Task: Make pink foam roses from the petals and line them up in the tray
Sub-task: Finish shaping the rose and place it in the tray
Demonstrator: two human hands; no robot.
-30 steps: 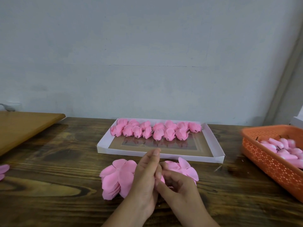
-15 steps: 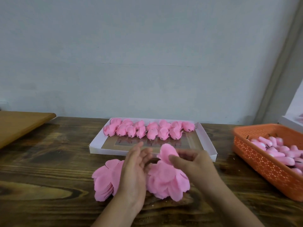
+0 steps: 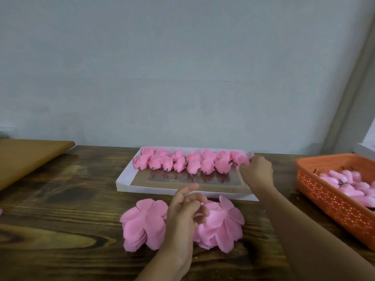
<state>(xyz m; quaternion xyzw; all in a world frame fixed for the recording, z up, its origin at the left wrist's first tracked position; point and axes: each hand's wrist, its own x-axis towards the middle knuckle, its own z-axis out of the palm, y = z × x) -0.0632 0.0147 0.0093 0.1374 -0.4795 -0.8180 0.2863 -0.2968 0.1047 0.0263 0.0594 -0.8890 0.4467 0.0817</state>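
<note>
A pink rose (image 3: 243, 160) is pinched by the right hand (image 3: 256, 172) at the tray's (image 3: 125, 178) 2 o'clock corner, ending the far rows. The left hand (image 3: 186, 211) is held loosely curled and empty above the petals (image 3: 221, 226) at 6 o'clock. Bare tray floor is left nearer; an orange basket (image 3: 324, 191) is set at 3 o'clock.

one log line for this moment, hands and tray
right hand: setting rose at right end of tray rows | left hand: loose, empty, over petal stacks | orange basket: right
</note>
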